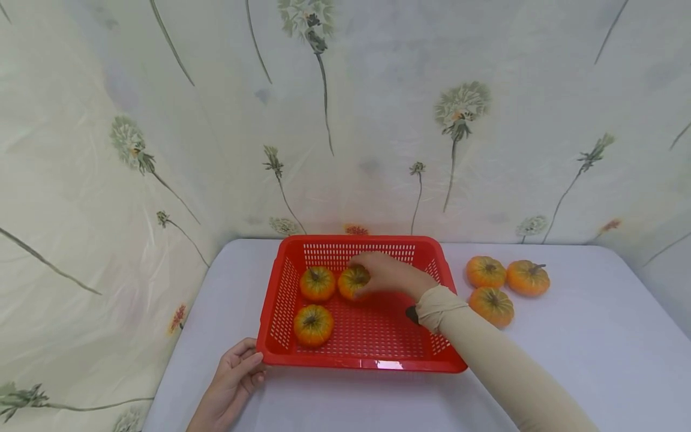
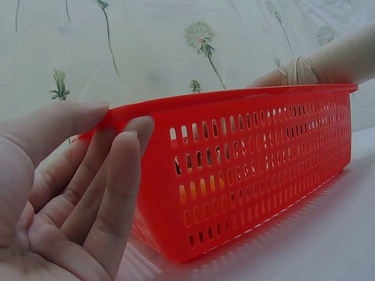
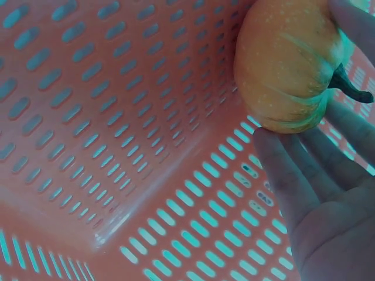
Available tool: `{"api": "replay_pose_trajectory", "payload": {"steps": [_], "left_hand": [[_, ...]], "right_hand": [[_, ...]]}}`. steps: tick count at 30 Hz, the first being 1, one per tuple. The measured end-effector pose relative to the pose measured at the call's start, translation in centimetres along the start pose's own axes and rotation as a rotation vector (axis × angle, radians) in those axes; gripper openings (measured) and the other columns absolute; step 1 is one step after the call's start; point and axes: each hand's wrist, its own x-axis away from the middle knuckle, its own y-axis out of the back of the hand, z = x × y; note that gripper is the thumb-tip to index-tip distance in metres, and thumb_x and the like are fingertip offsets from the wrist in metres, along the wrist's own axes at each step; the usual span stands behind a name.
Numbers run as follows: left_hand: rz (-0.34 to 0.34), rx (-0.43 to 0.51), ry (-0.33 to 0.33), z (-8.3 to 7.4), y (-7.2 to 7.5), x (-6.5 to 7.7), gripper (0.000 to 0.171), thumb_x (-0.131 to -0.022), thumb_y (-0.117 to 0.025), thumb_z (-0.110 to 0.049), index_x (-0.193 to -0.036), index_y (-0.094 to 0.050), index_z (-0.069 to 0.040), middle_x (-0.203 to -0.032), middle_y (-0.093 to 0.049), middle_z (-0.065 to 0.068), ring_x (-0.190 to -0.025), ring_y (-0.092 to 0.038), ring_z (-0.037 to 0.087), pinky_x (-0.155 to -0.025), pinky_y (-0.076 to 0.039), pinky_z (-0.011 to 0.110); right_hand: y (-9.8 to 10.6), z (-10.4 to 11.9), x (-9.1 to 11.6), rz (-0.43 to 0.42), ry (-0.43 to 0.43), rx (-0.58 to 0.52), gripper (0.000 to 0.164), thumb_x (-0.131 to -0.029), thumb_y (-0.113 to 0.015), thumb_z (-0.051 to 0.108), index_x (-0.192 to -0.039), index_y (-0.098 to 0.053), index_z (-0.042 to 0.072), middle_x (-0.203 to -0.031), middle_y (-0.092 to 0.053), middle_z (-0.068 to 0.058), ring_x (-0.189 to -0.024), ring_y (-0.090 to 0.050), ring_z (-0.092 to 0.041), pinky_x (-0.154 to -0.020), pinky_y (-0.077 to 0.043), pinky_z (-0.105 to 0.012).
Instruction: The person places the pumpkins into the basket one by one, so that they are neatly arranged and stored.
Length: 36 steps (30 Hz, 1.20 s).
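Note:
My left hand (image 1: 233,378) pinches the near left corner of the rim of a red plastic basket (image 1: 345,362), thumb on top and fingers below in the left wrist view. Inside the basket, my right hand (image 1: 384,275) holds a small orange pumpkin (image 1: 352,282) by its sides, near the back wall. The right wrist view shows the fingertips against this pumpkin (image 3: 287,64), its dark stem pointing toward the palm. Two more small pumpkins sit in the basket's left part, one at the back (image 1: 317,284) and one in front (image 1: 313,327).
On the white table (image 1: 583,342), right of the basket, lie three more pumpkins: one at the back (image 1: 486,272), one to the right (image 1: 528,278) and one nearer (image 1: 492,307), close to the right sleeve (image 1: 502,354). A flower-patterned cloth (image 1: 372,120) hangs behind the table and on its left.

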Motion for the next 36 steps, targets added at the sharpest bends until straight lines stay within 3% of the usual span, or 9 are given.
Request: {"api": "replay_pose_trajectory", "payload": {"steps": [27,36], "left_hand": [[-0.035,-0.018,0.02,-0.1,-0.1,0.1,0.016,-0.107,-0.054,-0.012,-0.11,-0.066,-0.021,-0.102,-0.075,-0.009,-0.082,-0.067,0.003,-0.073,-0.055,0.014],[-0.055,-0.021,0.02,0.1,0.1,0.0,0.016,-0.107,-0.054,-0.012,-0.11,-0.066,-0.021,-0.103,-0.075,-0.009,-0.082,-0.067,0.003,-0.073,-0.055,0.014]], "right_hand": [[1.3,-0.3,0.9,0.007,-0.022,-0.089,0.07,-0.082,-0.088,0.035,-0.144,-0.059,0.019,-0.146,-0.061,0.0,-0.137,-0.054,-0.023,-0.116,-0.045,-0.049],[2.8,-0.2,1.6,-0.007,-0.009,-0.126,0.074,-0.082,-0.087,0.041,-0.147,-0.056,0.023,-0.147,-0.06,0.0,-0.133,-0.055,-0.021,-0.108,-0.052,-0.049]]}}
